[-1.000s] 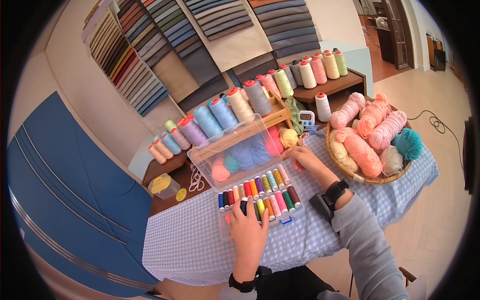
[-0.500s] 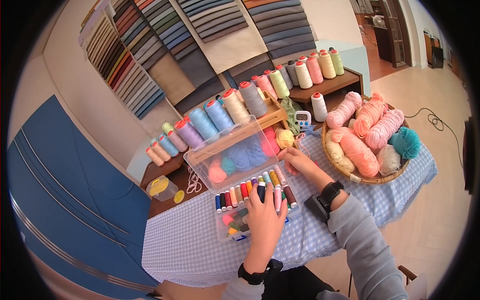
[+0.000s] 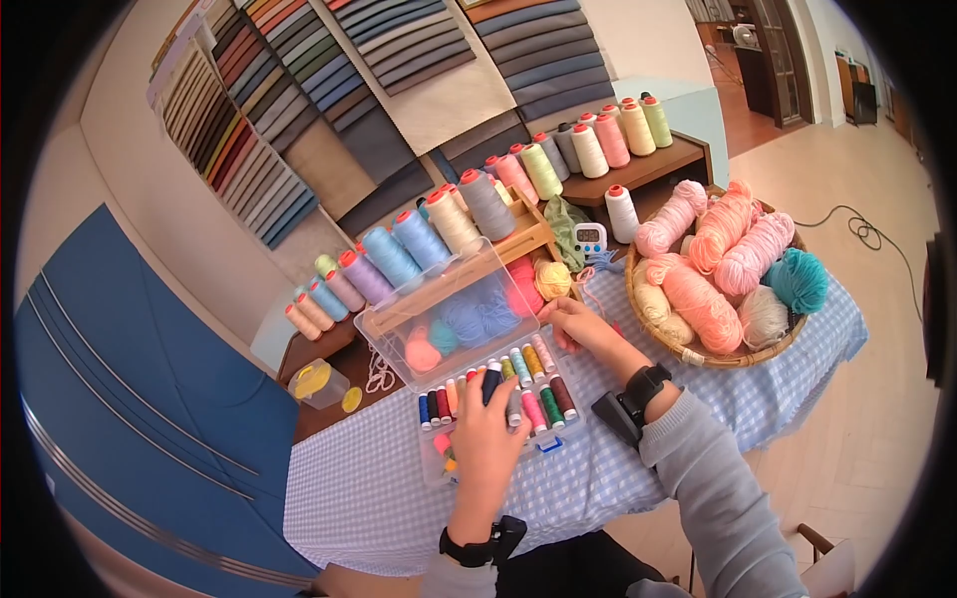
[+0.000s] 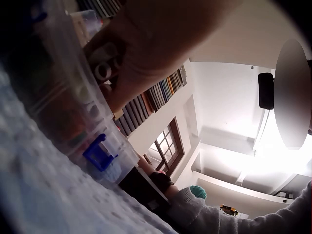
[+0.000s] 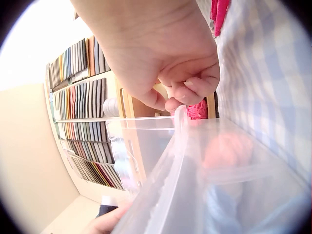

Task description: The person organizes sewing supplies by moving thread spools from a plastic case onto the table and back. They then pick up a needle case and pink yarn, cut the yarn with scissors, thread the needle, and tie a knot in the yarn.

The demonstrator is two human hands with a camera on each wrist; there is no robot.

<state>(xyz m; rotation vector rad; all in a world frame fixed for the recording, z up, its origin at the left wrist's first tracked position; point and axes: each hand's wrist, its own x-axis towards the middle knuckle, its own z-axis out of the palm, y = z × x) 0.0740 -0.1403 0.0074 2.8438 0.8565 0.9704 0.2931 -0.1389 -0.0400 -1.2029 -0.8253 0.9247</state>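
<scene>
My left hand (image 3: 485,444) is over the clear plastic box (image 3: 431,470), with a dark navy thread spool (image 3: 491,382) held upright between its fingers. A grey spool (image 3: 513,407) shows beside the thumb; in the left wrist view a white spool end (image 4: 102,71) sits inside the curled fingers. Several colourful spools stand in rows in the box, partly hidden by this hand. My right hand (image 3: 583,327), fingers curled, pinches the corner of the raised clear lid (image 5: 165,187). Through the lid, balls of yarn (image 3: 464,321) are visible.
A wicker basket (image 3: 688,356) of yarn skeins stands at right on the checked cloth (image 3: 359,478). Behind are a wooden rack (image 3: 533,239), large thread cones (image 3: 389,257), a small timer (image 3: 589,237) and a white cone (image 3: 621,214). A yellow-lidded tub (image 3: 319,387) is at left.
My left hand went right across the spools with the navy spool, then came back left and lifted slightly. My right hand has stayed at the lid corner. The head view has shifted a little.
</scene>
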